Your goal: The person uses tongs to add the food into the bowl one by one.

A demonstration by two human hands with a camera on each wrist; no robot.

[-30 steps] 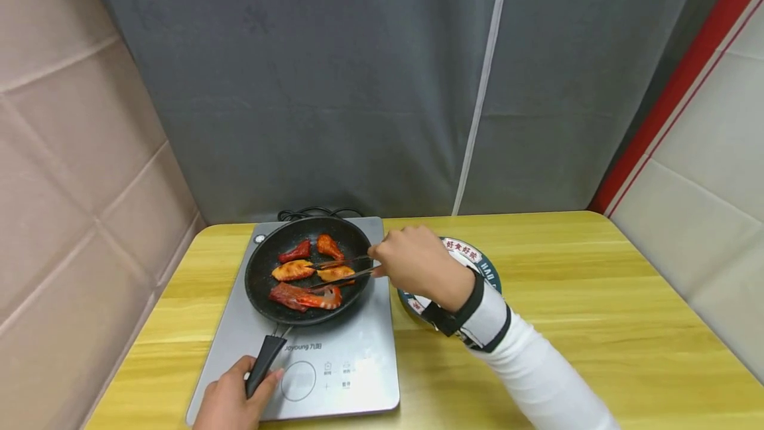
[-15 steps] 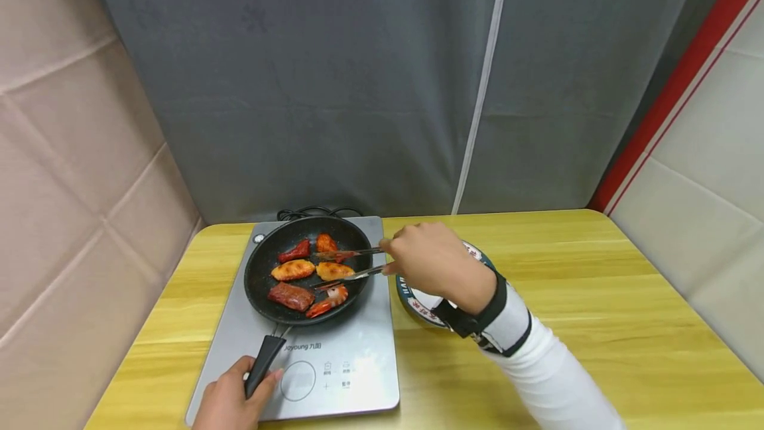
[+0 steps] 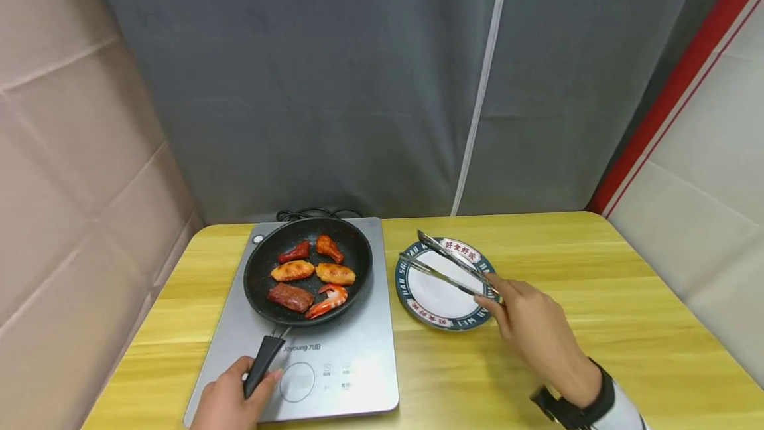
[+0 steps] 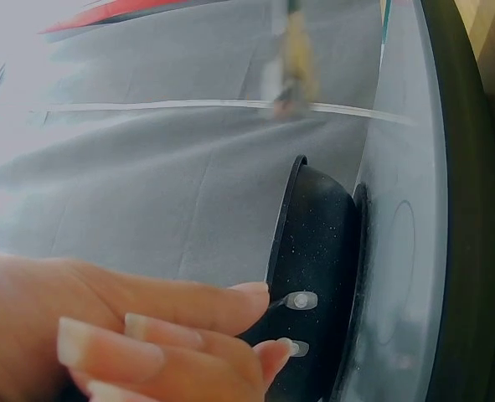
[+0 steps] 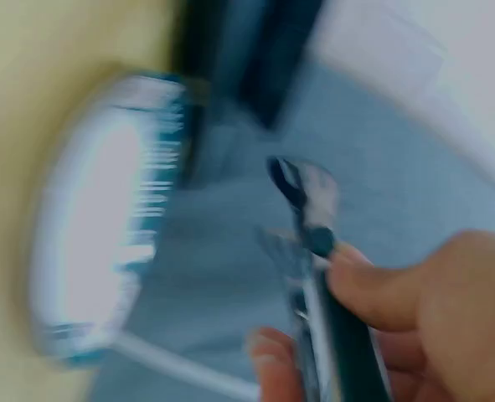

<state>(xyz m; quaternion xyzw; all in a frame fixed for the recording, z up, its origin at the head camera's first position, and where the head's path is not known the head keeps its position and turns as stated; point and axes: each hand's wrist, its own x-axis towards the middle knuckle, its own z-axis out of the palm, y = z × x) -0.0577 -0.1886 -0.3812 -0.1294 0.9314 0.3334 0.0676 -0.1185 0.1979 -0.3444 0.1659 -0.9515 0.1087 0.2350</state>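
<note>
My left hand (image 3: 233, 398) grips the black handle (image 3: 264, 358) of a round frying pan (image 3: 258, 277); the left wrist view shows its fingers (image 4: 180, 306) close to the pan's outer wall (image 4: 318, 226). In the pan lie a shrimp (image 3: 328, 302), a brown slab of meat (image 3: 290, 296), two chicken wings (image 3: 293, 271), a small drumstick (image 3: 329, 248) and a dark red piece (image 3: 294, 252). My right hand (image 3: 534, 327) holds metal tongs (image 3: 456, 261) over a plate (image 3: 438, 298), their arms spread with nothing between the tips.
Beneath the pan is a silver induction cooker (image 3: 352, 383) with a black cable (image 3: 319, 211) behind it. The wooden table (image 3: 567, 264) meets a grey curtain (image 3: 328, 85) at the back. Padded walls (image 3: 77, 231) stand on both sides.
The shrimp, which lay over the meat slab, now lies apart to its right. My right hand has swung the tongs right, from the pan to above the plate. The left hand stays put.
</note>
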